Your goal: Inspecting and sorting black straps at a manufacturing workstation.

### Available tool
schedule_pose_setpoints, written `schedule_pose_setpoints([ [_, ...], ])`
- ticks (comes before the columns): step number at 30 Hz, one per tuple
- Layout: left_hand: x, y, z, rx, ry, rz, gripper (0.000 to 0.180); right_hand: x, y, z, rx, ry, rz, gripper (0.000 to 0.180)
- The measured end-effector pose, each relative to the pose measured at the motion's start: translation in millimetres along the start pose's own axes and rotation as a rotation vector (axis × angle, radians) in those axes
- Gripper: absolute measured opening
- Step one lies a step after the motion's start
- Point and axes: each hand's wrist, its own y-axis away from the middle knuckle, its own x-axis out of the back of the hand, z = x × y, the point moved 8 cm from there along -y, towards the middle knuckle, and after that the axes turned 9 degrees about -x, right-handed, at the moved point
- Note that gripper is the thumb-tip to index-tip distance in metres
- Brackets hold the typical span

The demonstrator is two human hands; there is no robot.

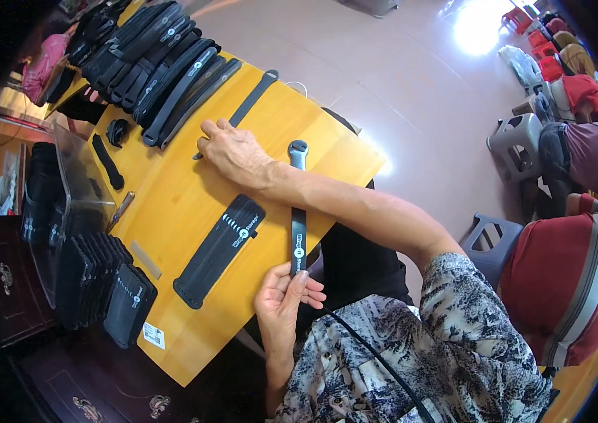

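Observation:
My left hand (286, 299) pinches the lower end of a black strap (299, 236) between thumb and fingers. That strap rises past the table edge, passes under my right forearm and ends in a rounded, slotted tip. Reaching across the table, my right hand (235, 151) has its fingers curled down over a second black strap (254, 97). This strap lies flat and slanted; its middle is hidden beneath the hand, and a small end shows beside the fingers. Between my hands and the stacks lies a wide flat black fabric piece (207, 261) with white print.
Bundled black straps (172, 77) crowd the table's far left. Folded black pieces (94, 282) stand along the left edge by a clear plastic bin (77, 176). A short black strip (107, 162) and a small knife-like tool (123, 210) lie nearby. Grey stools (517, 144) and seated people are right.

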Motion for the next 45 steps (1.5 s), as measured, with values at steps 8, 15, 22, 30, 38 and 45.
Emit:
schedule_pose_setpoints([
  [8,-0.3,4.0,-4.5,-0.014,-0.009,0.005,0.016,41.8,33.0,1.9,-0.009,-0.296,-0.066,0.026],
  [15,18.3,12.7,-9.4,-0.032,-0.084,0.053,0.015,104.0,101.9,73.7,-0.412,-0.476,-0.036,0.021],
  [22,20.7,22.2,-22.1,0.0,-0.143,0.028,0.012,107.2,116.3,72.8,-0.273,-0.345,0.017,0.02],
  [30,22.9,25.3,-30.5,0.003,-0.108,0.046,0.015,95.8,118.0,76.3,-0.356,-0.289,-0.066,0.018],
  [38,22.7,25.8,-26.8,-0.023,-0.143,0.028,0.014,98.7,119.6,61.2,-0.175,-0.079,0.037,0.013],
  [45,20.1,26.5,-23.7,-0.013,-0.096,0.014,0.014,94.7,110.5,77.1,-0.265,-0.091,0.028,0.012],
])
